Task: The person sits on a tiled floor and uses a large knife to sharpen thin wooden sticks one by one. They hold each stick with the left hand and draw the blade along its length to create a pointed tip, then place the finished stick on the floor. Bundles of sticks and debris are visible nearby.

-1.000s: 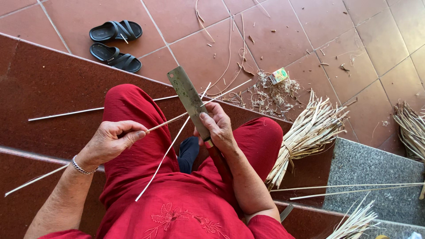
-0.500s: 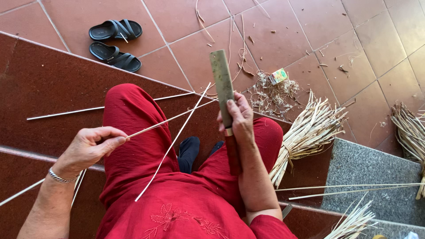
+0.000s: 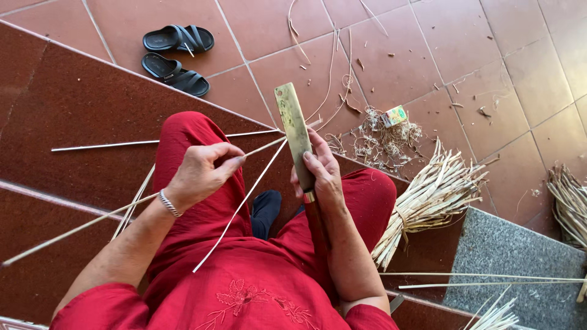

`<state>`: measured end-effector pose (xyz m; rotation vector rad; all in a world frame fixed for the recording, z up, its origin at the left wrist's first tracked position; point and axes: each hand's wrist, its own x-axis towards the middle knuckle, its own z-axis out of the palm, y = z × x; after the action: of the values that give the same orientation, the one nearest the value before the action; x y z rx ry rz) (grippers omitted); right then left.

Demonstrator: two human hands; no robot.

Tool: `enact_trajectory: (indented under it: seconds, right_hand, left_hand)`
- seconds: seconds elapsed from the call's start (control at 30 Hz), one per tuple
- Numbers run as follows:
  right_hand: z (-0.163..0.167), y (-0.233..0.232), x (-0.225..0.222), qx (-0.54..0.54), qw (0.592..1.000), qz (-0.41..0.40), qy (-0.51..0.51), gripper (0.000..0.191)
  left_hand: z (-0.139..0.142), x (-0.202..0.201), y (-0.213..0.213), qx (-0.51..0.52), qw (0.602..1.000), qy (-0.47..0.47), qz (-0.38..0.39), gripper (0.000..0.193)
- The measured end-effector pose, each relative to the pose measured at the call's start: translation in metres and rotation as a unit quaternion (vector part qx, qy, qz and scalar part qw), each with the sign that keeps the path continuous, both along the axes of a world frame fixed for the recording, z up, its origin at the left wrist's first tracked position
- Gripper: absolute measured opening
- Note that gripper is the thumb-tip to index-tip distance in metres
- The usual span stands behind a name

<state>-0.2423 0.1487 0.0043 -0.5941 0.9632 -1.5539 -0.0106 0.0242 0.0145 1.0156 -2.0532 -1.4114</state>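
Left hand [image 3: 202, 174] moved inward, grip pinching strip [image 3: 263, 146] beside knife [image 3: 293, 131].

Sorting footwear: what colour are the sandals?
Black, both sandals; clearest in the head view.

Right hand [image 3: 322, 174] grips knife [image 3: 293, 131], blade toward 12; left hand [image 3: 199, 174] pinches strip [image 3: 235, 208]; bundle [image 3: 428, 201] at 3.

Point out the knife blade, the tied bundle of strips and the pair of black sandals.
knife blade [image 3: 292, 125]: head view, on the flat middle of the blade.
tied bundle of strips [image 3: 428, 201]: head view, on the bundle's middle.
pair of black sandals [image 3: 177, 38]: head view, on the upper sandal's straps.
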Motion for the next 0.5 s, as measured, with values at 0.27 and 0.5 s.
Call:
enact_trajectory:
  seconds: [0.27,0.5]
  right_hand:
    - [0.007,0.007,0.033,0.058,0.986,0.115,0.109,0.078]
    - [-0.003,0.008,0.03,0.074,0.983,0.114,0.123,0.065]
  left_hand:
    - [-0.007,-0.023,0.004,0.041,0.998,0.033,0.025,0.01]
    - [-0.015,-0.013,0.002,0.16,0.982,0.098,-0.026,0.014]
